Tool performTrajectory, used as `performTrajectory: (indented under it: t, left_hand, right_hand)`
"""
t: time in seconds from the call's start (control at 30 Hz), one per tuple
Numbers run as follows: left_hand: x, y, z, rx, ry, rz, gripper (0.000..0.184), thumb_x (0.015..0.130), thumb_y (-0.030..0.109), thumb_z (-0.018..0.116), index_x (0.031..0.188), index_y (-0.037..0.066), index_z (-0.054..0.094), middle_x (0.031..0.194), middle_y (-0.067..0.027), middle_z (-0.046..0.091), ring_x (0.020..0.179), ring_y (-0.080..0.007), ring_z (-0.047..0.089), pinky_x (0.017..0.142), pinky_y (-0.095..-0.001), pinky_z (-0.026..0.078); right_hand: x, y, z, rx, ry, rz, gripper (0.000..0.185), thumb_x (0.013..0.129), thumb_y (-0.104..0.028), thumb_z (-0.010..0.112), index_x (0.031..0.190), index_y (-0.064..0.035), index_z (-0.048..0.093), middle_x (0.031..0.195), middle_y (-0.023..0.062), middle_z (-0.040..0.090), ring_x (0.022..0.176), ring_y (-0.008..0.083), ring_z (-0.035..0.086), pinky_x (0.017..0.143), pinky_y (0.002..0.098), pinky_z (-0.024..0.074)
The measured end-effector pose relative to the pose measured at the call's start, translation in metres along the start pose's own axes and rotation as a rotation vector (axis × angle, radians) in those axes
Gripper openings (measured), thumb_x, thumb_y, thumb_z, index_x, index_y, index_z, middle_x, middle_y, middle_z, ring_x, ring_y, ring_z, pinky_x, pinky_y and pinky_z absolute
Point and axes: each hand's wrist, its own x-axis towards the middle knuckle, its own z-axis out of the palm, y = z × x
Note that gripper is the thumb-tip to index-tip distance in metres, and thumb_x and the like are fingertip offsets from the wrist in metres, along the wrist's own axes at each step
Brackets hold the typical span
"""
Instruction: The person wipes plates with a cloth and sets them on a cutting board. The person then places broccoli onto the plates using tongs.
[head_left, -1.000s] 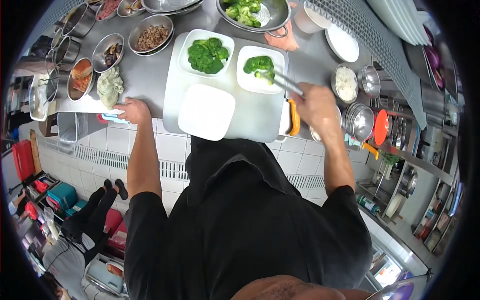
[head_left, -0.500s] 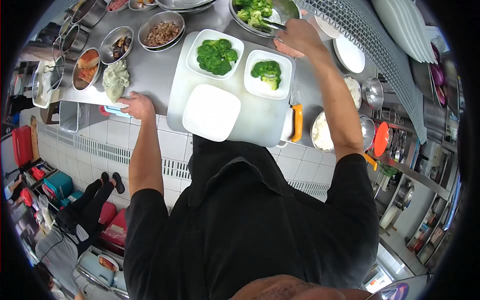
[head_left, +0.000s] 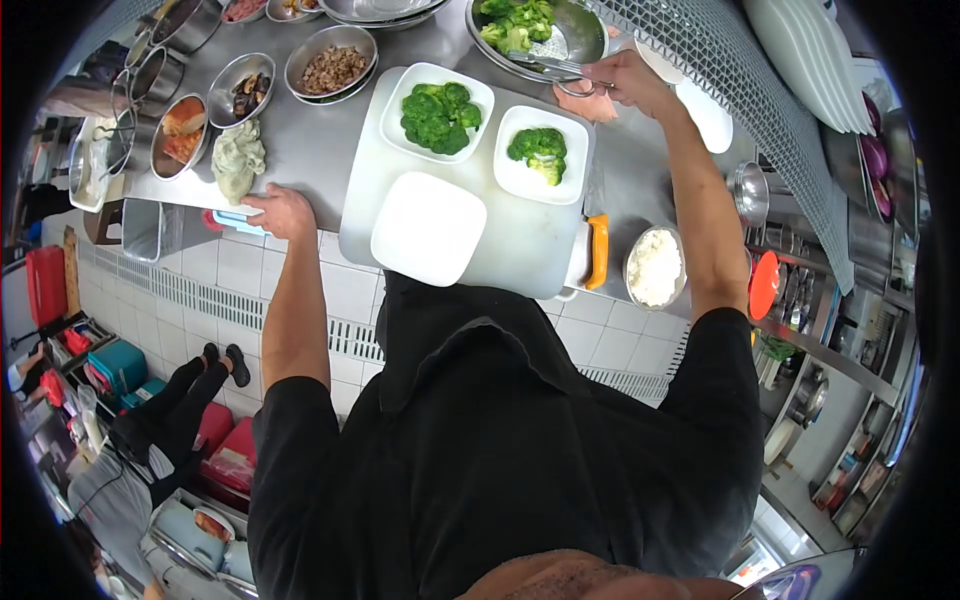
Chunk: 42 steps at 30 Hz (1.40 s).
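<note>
My right hand grips metal tongs at the near rim of a steel bowl of broccoli. Below it on the cutting board stand a square white dish heaped with broccoli, another with a smaller broccoli portion, and a bare white dish. My left hand rests on the counter's front edge, thumb and fingers apart, near a crumpled cloth. Whether the tongs' tips hold anything is too small to tell.
Steel bowls with chopped brown food, dark pieces and orange-red food line the left. An orange-handled knife lies beside a bowl of white food. A mesh shelf overhangs the right. A person stands behind, lower left.
My right hand with the tongs has moved from the smaller broccoli dish up to the steel broccoli bowl. The dishes and counter have shifted slightly rightward in view. My left hand stays at the edge.
</note>
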Motion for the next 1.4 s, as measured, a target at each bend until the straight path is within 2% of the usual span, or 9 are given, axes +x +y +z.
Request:
performTrajectory:
  t: [0.13,0.33,0.37,0.5,0.67,0.73,0.8,1.17,1.4]
  left_hand:
    - [-0.005,0.007,-0.005,-0.020,-0.017,-0.013,0.069,0.101,0.043,0.040,0.154,0.007,0.014,0.140,-0.0343,0.030,0.116,-0.0479,0.053,0.094,-0.0531,0.048]
    - [-0.004,0.004,-0.006,-0.024,-0.036,-0.006,0.070,0.101,0.043,0.041,0.154,0.007,0.013,0.140,-0.0342,0.030,0.115,-0.0483,0.053,0.093,-0.0534,0.048]
    - [-0.004,0.005,-0.007,-0.029,-0.035,-0.005,0.070,0.101,0.043,0.041,0.154,0.007,0.013,0.139,-0.0341,0.030,0.115,-0.0484,0.053,0.093,-0.0533,0.048]
    - [-0.002,0.002,-0.002,-0.024,-0.017,0.014,0.070,0.101,0.042,0.041,0.154,0.006,0.013,0.139,-0.0354,0.030,0.114,-0.0492,0.053,0.093,-0.0541,0.048]
    - [0.000,-0.002,0.002,-0.051,0.014,0.040,0.071,0.101,0.041,0.041,0.153,0.004,0.012,0.137,-0.0372,0.030,0.113,-0.0498,0.053,0.092,-0.0552,0.048]
    - [-0.004,-0.001,-0.005,-0.070,-0.011,0.046,0.072,0.101,0.041,0.041,0.154,0.003,0.011,0.136,-0.0367,0.030,0.111,-0.0497,0.054,0.092,-0.0551,0.048]
    - [-0.008,0.004,-0.011,-0.093,-0.049,0.027,0.072,0.101,0.041,0.041,0.154,0.003,0.010,0.136,-0.0366,0.030,0.110,-0.0494,0.055,0.092,-0.0548,0.048]
    - [0.000,-0.002,0.000,-0.029,-0.013,0.040,0.073,0.100,0.042,0.039,0.153,0.004,0.007,0.130,-0.0388,0.032,0.106,-0.0511,0.057,0.091,-0.0550,0.050]
    - [-0.003,0.002,-0.007,-0.040,-0.066,0.012,0.072,0.101,0.042,0.038,0.155,0.005,0.008,0.142,-0.0392,0.024,0.112,-0.0508,0.056,0.094,-0.0541,0.049]
  right_hand:
    - [0.009,0.023,-0.017,0.454,-0.112,0.312,0.028,0.092,-0.040,0.065,0.094,-0.0134,0.072,0.070,-0.0034,0.057,0.051,0.0007,0.038,0.043,0.0201,0.0305]
    - [-0.018,-0.015,0.000,-0.272,0.356,0.137,0.044,0.087,-0.045,0.069,0.087,-0.0008,0.072,0.071,0.0098,0.066,0.058,0.0176,0.058,0.055,0.0342,0.0470]
    - [-0.015,-0.018,0.008,-0.527,0.425,0.012,0.043,0.086,-0.044,0.068,0.096,-0.0028,0.074,0.082,0.0179,0.070,0.078,0.0317,0.068,0.074,0.0416,0.0516]
    - [-0.019,-0.022,0.042,-0.602,0.326,0.048,0.039,0.087,-0.041,0.065,0.103,-0.0068,0.074,0.098,0.0200,0.071,0.094,0.0389,0.068,0.085,0.0462,0.0515]
    - [-0.016,0.009,0.025,-0.302,0.367,-0.019,0.037,0.085,-0.044,0.069,0.092,-0.0082,0.077,0.081,0.0167,0.072,0.079,0.0302,0.070,0.075,0.0397,0.0533]
    - [-0.043,0.008,0.001,0.028,0.311,0.096,0.039,0.085,-0.041,0.072,0.077,-0.0024,0.073,0.059,0.0006,0.059,0.049,0.0073,0.046,0.045,0.0260,0.0358]
    - [-0.087,-0.007,-0.014,0.374,0.277,0.061,0.028,0.089,-0.032,0.070,0.084,-0.0049,0.069,0.064,-0.0018,0.057,0.044,0.0010,0.031,0.039,0.0222,0.0219]
    - [-0.131,0.045,0.049,0.615,-0.335,0.483,0.027,0.091,-0.026,0.070,0.091,0.0002,0.067,0.066,0.0017,0.056,0.040,-0.0001,0.028,0.033,0.0177,0.0157]
    - [-0.154,0.011,0.038,0.325,-0.155,0.407,0.032,0.091,-0.029,0.069,0.091,0.0027,0.069,0.063,0.0024,0.057,0.043,0.0020,0.034,0.037,0.0199,0.0206]
